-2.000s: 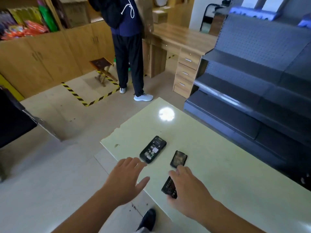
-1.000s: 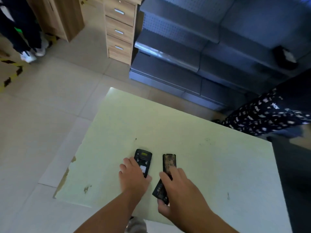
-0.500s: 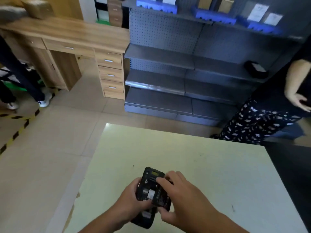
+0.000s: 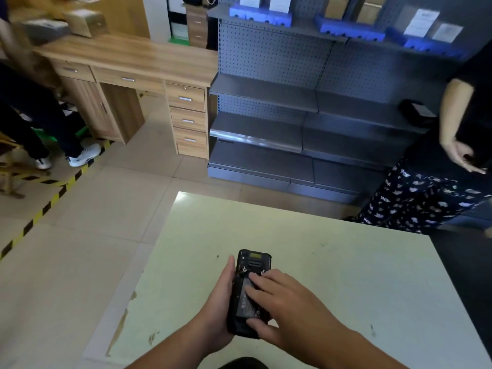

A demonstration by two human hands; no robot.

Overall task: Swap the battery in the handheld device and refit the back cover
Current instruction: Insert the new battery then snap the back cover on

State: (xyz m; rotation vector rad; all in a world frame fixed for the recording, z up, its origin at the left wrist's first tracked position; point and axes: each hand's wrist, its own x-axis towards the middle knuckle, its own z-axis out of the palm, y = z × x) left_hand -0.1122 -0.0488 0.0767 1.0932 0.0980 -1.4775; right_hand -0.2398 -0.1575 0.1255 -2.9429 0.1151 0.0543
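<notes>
- Black plastic fills the left hand (image 4: 218,312): it grips the handheld device (image 4: 249,294) along its left edge, back side up, above the near part of the pale table (image 4: 332,275). The hold looks like an edge-and-underside cradle, so a hard push from above could tip the device out of the palm and onto the table.
- In the open back, between the two hands, lies the battery (image 4: 249,302), label up. I cannot tell whether it sits flush. If one end rides high, the contacts may not meet and the cover would later refuse to close.
- The right hand (image 4: 287,307) is spread, not closed around anything; its fingers (image 4: 257,284) press flat on the battery, and its thumb rests at the device's lower end. Pressing off-centre could wedge the battery crooked or slide it against the small fittings just beyond the fingertips.
- The back cover is not visible; it may lie hidden under the hands. Reaching for it without looking could knock it off the table's near edge.
</notes>
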